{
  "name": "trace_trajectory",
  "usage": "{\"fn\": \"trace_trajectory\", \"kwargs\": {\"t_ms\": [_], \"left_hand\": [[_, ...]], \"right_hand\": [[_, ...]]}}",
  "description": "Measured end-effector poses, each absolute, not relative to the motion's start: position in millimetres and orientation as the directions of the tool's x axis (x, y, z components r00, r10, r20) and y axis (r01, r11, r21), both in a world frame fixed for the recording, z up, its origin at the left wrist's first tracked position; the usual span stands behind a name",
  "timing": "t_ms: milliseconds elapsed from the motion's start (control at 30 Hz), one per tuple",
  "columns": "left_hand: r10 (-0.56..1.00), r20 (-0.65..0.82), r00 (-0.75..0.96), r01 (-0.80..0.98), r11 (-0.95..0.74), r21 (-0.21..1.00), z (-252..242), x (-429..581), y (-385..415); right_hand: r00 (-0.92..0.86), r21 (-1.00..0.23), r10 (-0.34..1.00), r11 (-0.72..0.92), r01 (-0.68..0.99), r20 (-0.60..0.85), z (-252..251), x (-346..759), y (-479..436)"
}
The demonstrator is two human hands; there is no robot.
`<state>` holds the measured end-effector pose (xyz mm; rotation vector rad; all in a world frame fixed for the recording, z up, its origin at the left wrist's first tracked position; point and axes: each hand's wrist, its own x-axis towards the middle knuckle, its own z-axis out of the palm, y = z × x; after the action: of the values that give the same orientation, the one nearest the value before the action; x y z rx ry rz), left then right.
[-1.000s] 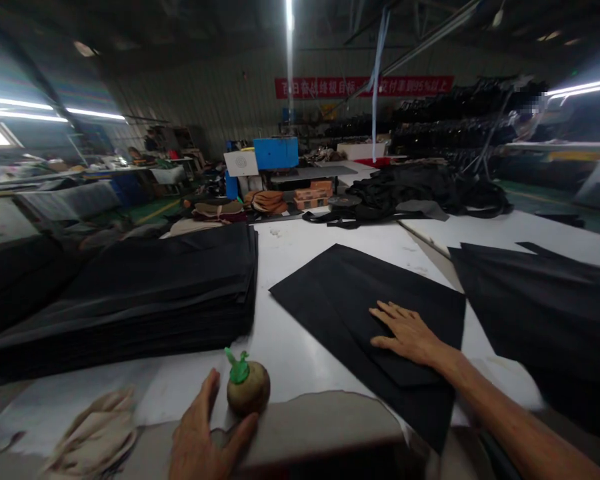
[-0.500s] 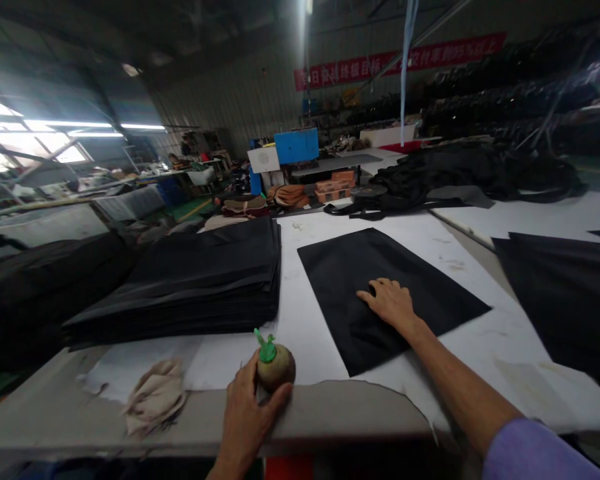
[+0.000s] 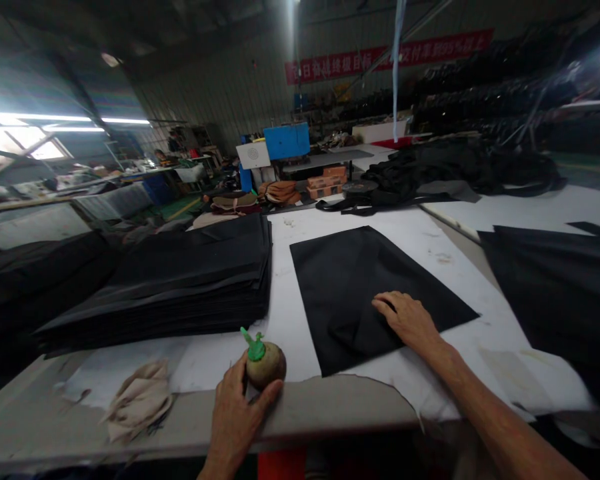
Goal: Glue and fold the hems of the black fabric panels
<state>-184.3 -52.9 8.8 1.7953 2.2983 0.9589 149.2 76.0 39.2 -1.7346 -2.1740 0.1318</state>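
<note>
Down at the near edge of the worktop [image 3: 300, 407], the left hand [image 3: 235, 420] is curling around a small brown bottle [image 3: 266, 365] with a green cap [image 3: 253, 347]; thumb and fingers are cupping it from below and from both sides, so the grip is grasping the bottle, which is sitting on the surface at the edge of the white sheet. Further right, the right hand [image 3: 405, 319] is lying flat, fingers spread and grip released, palm pressing on a black cloth piece [image 3: 360, 287] that is spread out in the middle of the worktop. Its near corner is folding over on itself just left of the hand. To the left, a thick stack of black cloth [image 3: 180, 280] is resting near the spread piece but apart from it. A crumpled beige rag [image 3: 137, 399] is lying near the front edge, left of the bottle. More black cloth [image 3: 555, 280] is covering the right side of the worktop.
</note>
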Motion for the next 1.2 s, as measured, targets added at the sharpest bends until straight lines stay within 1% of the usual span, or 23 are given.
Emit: {"fn": "trace_trajectory", "kwargs": {"t_ms": [67,167,233,333,400,567,700,767,800,833,900,933,967,1033,1067,1200], "left_hand": [[0.896,0.315,-0.313,0.856,0.122,0.502,9.2,-184.7,-52.4],[0.889,0.342,-0.304,0.867,0.108,0.487,7.7,-186.1,-51.5],[0.876,0.378,-0.299,0.873,0.091,0.478,5.4,-187.4,-51.0],[0.852,0.441,-0.282,0.891,0.061,0.45,1.5,-189.4,-50.8],[0.838,0.475,-0.269,0.903,0.049,0.426,-0.9,-190.5,-50.7],[0.83,0.488,-0.27,0.914,0.063,0.4,-5.1,-192.3,-51.0],[0.837,0.469,-0.28,0.912,0.079,0.403,-4.9,-191.8,-52.8],[0.84,0.472,-0.267,0.917,0.07,0.394,-4.0,-191.3,-54.0],[0.842,0.475,-0.258,0.92,0.064,0.387,-3.5,-191.0,-54.5],[0.84,0.48,-0.253,0.923,0.06,0.381,-3.2,-190.9,-54.8],[0.836,0.491,-0.246,0.927,0.054,0.372,-3.2,-190.7,-54.7],[0.833,0.497,-0.244,0.928,0.052,0.369,-3.3,-190.8,-54.3],[0.83,0.502,-0.241,0.929,0.048,0.366,-3.6,-190.8,-53.8],[0.831,0.506,-0.231,0.934,0.043,0.355,-4.1,-191.1,-52.6],[0.833,0.506,-0.226,0.936,0.042,0.349,-4.2,-191.2,-52.2],[0.833,0.5,-0.236,0.936,0.057,0.347,-3.0,-189.9,-52.5]], "right_hand": [[-0.206,-0.335,0.951,0.276,0.901,0.229,39.6,148.7,66.7],[-0.274,-0.369,0.928,0.354,0.859,0.253,39.7,143.3,45.0],[-0.313,-0.374,0.909,0.402,0.836,0.276,41.0,131.2,29.0],[-0.306,-0.356,0.883,0.431,0.829,0.356,45.6,100.1,12.7],[-0.314,-0.355,0.872,0.448,0.821,0.374,49.0,75.8,10.1],[-0.405,-0.373,0.879,0.475,0.797,0.253,45.2,38.9,15.2],[-0.496,-0.354,0.843,0.537,0.766,0.207,39.0,75.3,11.6],[-0.561,-0.316,0.809,0.585,0.747,0.173,40.2,123.4,14.9],[-0.599,-0.241,0.792,0.608,0.756,0.119,41.9,152.4,19.3],[-0.59,-0.147,0.805,0.593,0.792,0.068,44.3,181.8,25.1],[-0.468,0.041,0.878,0.466,0.884,0.102,50.0,231.6,38.2],[-0.406,0.087,0.902,0.397,0.914,0.145,52.9,246.8,43.8],[-0.387,0.086,0.904,0.378,0.922,0.181,55.4,253.3,48.1],[-0.362,-0.018,0.903,0.376,0.926,0.232,57.9,239.6,52.4],[-0.37,-0.105,0.902,0.399,0.911,0.222,57.6,221.9,52.7],[-0.435,-0.187,0.883,0.465,0.865,0.178,51.4,137.8,46.4]]}}
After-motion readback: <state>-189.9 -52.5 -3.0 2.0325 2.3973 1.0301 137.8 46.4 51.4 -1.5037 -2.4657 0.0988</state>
